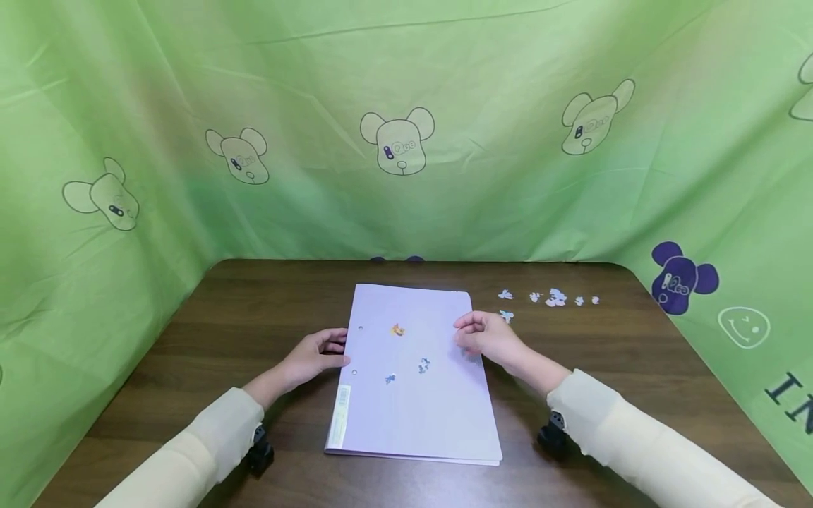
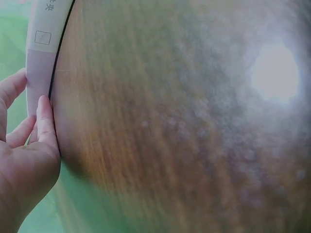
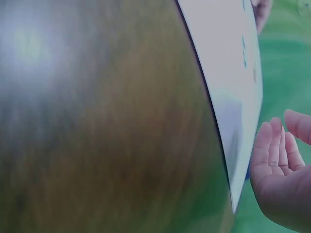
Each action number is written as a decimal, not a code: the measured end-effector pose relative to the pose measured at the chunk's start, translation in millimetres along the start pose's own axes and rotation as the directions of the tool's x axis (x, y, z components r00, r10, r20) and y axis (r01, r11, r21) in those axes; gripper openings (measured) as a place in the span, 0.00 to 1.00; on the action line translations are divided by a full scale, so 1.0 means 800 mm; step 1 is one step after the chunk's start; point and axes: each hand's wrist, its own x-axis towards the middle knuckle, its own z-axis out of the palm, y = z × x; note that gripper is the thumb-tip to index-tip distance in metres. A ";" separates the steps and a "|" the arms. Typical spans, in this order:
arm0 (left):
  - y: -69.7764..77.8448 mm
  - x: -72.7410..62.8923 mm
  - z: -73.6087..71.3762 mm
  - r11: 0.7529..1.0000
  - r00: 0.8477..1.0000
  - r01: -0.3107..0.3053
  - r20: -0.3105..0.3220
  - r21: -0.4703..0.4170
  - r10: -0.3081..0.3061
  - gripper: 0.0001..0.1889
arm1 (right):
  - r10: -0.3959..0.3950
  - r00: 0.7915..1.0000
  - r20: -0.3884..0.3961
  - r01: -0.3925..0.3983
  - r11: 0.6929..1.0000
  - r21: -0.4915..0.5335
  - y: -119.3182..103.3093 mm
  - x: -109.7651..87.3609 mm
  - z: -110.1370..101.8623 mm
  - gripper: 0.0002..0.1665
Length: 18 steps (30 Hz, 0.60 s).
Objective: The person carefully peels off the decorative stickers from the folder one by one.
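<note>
A pale lavender-white document folder (image 1: pixel 413 416) lies on the table, its spine to the left with a white label (image 1: pixel 341 416). On its cover sit a small orange cutout (image 1: pixel 397 329) and small bluish cutouts, one lower left (image 1: pixel 390 379) and a cluster (image 1: pixel 424 365) nearer the middle. My left hand (image 1: pixel 311 360) rests its fingertips along the spine (image 2: pixel 40 73). Over the folder's right edge hovers my right hand (image 1: pixel 492 342), fingers loosely bent. In the right wrist view its palm (image 3: pixel 286 170) faces the folder's edge with nothing between the fingers.
Several small pale-blue cutouts lie scattered at the back right of the brown wooden table (image 1: pixel 254 303), including a larger bunch (image 1: pixel 556 297) and one piece (image 1: pixel 506 316) just beyond my right hand. A green curtain (image 1: pixel 305 212) with bear prints hangs around the table.
</note>
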 end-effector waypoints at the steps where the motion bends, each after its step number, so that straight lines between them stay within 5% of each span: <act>1: 0.000 0.000 0.000 1.000 1.000 0.001 -0.001 0.000 -0.001 0.30 | -0.002 1.000 0.009 0.002 1.000 0.001 0.000 -0.001 0.005 0.16; 10: 0.002 -0.001 0.000 1.000 1.000 0.007 -0.003 0.003 -0.007 0.30 | -0.009 0.997 0.082 0.011 0.999 -0.032 -0.002 -0.009 0.041 0.14; 18: 0.006 -0.004 -0.002 1.000 1.000 -0.023 0.013 0.014 0.023 0.30 | -0.048 0.993 0.108 0.065 0.984 -0.166 0.001 -0.010 0.055 0.12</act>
